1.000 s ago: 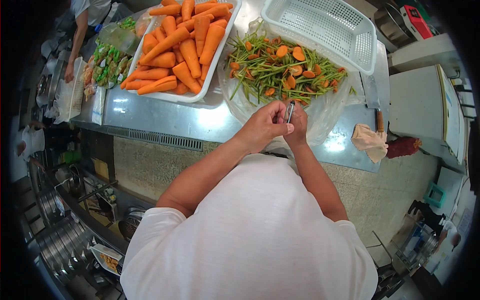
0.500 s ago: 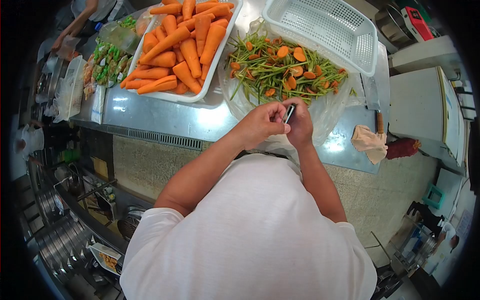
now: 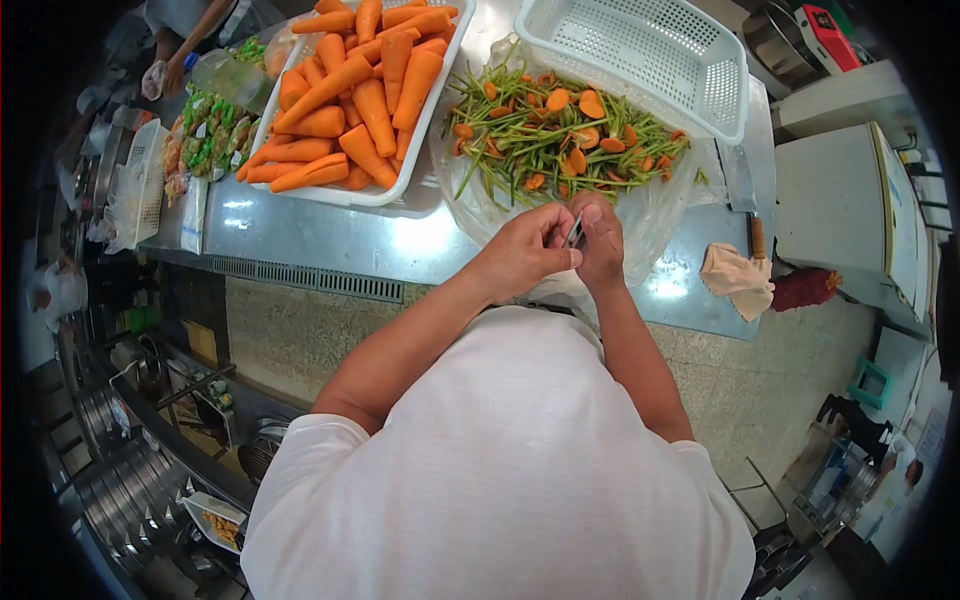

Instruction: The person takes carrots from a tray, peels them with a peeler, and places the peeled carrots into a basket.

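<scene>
Close together near the table's front edge, my two hands meet around a small, narrow metal tool (image 3: 575,234), dark and silvery, whose kind I cannot make out. My right hand (image 3: 601,245) is closed on it, thumb up along its side. Curled in a pinch, my left hand (image 3: 528,250) touches it from the left, thumb and fingers at its edge. Just beyond the hands, green stem trimmings and orange carrot ends (image 3: 575,140) are heaped on a clear plastic bag (image 3: 655,230). Whole peeled carrots (image 3: 370,105) fill a white basket (image 3: 345,196) to the left.
A white perforated basket (image 3: 690,80) stands at the back right. At the right lie a cleaver (image 3: 738,178), a beige cloth (image 3: 738,278) and a dark red bundle (image 3: 805,291). Bagged green vegetables (image 3: 208,138) lie far left, where another person's arm (image 3: 205,28) reaches in.
The metal tool has turned between my hands and shows less of its flat side. My right thumb has come up over it. The view has shifted slightly.
</scene>
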A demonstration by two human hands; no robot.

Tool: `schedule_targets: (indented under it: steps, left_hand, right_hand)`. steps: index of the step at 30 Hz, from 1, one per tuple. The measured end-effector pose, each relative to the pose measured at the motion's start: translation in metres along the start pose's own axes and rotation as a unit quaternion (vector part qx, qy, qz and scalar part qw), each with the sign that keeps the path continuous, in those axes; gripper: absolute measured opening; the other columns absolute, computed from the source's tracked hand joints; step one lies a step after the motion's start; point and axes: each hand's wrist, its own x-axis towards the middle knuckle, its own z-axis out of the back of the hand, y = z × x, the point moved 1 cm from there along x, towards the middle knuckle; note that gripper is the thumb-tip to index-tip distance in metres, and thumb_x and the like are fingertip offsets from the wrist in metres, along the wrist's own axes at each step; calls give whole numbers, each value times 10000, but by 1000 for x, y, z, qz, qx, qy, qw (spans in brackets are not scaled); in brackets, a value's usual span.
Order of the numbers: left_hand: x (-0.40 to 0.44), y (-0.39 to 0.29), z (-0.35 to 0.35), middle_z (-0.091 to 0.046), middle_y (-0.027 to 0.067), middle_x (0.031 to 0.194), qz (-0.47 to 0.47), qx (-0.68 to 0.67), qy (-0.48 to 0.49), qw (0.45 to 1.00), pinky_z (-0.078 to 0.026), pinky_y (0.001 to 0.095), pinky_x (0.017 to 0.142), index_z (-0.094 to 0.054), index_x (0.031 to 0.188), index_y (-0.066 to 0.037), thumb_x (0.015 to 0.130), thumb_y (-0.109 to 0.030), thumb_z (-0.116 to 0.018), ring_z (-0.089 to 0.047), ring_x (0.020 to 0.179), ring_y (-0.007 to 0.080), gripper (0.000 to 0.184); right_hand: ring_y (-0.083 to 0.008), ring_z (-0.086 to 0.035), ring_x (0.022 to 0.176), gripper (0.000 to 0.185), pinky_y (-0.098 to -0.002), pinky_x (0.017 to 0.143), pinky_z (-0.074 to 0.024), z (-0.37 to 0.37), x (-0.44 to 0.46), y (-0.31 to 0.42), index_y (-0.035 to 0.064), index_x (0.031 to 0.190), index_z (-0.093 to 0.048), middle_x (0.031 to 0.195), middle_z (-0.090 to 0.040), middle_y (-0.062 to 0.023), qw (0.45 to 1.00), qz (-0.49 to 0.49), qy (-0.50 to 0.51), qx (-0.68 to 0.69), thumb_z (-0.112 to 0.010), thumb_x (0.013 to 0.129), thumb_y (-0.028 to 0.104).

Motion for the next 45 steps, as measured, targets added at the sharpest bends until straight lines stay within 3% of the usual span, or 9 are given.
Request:
schedule_targets:
  steps: [26,35,45]
  left_hand:
    - [0,-4,3,-394,-57,835,5,-31,-5,1000,-342,204,646,-466,891,-118,829,-43,-749,-368,741,45,299]
    - [5,1,3,-511,-57,807,19,-61,-20,998,-386,263,680,-479,837,-139,906,-156,-664,-455,752,60,198]
    - [3,7,-2,-501,-51,805,-2,-98,-22,995,-380,261,692,-489,831,-130,906,-133,-651,-455,759,68,178]
  right_hand:
    - [-140,-426,773,315,-284,721,-379,-5,4,5,33,856,-510,832,-482,-33,997,7,-14,-75,-454,1049,277]
    - [-131,-397,698,364,-290,635,-357,-6,4,6,43,831,-490,759,-461,-20,994,46,-5,-101,-455,1062,323]
    - [-127,-446,694,446,-292,618,-383,-7,0,9,48,804,-475,765,-490,-36,982,58,-27,-180,-424,1062,408]
